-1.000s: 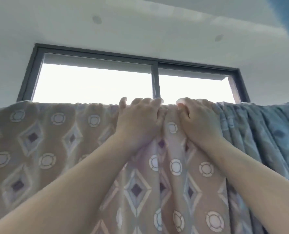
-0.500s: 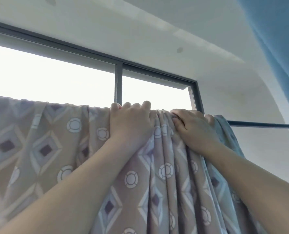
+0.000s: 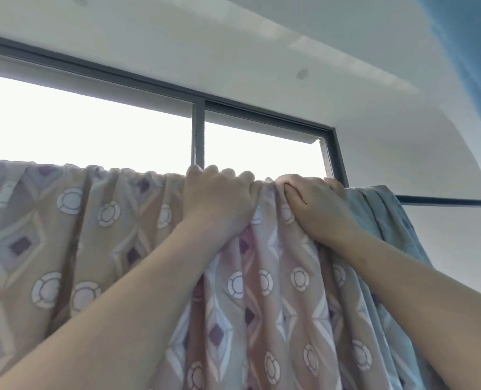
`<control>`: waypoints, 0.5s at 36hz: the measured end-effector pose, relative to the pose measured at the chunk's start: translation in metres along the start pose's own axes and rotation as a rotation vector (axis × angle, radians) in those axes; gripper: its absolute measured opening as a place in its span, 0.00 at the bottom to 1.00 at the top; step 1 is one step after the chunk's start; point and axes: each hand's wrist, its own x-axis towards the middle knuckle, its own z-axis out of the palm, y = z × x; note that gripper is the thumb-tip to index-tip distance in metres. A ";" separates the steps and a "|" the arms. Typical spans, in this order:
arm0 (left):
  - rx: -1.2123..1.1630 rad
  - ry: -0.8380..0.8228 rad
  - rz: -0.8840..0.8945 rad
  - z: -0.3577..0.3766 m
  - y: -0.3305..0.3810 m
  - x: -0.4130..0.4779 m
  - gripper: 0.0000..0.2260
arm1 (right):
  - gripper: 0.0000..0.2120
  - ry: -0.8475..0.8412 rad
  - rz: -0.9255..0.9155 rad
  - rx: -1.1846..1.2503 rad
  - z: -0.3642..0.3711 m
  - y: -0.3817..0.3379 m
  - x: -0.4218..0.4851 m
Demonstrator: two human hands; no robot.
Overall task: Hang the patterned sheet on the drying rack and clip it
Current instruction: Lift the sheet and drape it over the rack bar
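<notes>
Hands: set slightly farther apart along the rail than one second ago, when they nearly touched; barely shifted since the half-second frame. Patterned sheet (image 3: 93,249): tan cloth printed with diamonds and ringed circles, draped over the drying rack rail (image 3: 447,203) and hanging down toward the viewer. It covers the rail from the left edge of view to a point just right of the right hand. The top edge is gathered into small puckers, with deeper vertical folds between and below the two hands. Rail: dark and horizontal, bare only at its right end beyond the sheet's bluish outer folds. Left hand (image 3: 218,201): fingers curled over the sheet's top edge, fingertips showing above the fold, gripping cloth against the rail. Right hand (image 3: 318,209): just beside the left, near the sheet's right end, fingers curled over the top and thumb pressed into a fold, holding bunched cloth. Background: bright window (image 3: 93,128) with dark frame (image 3: 198,130), white ceiling (image 3: 233,38), blue surface (image 3: 473,52) at upper right, nature unclear.
</notes>
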 end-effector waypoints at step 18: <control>-0.033 -0.081 0.018 0.035 0.074 0.020 0.20 | 0.16 0.033 0.079 0.318 -0.005 0.068 -0.013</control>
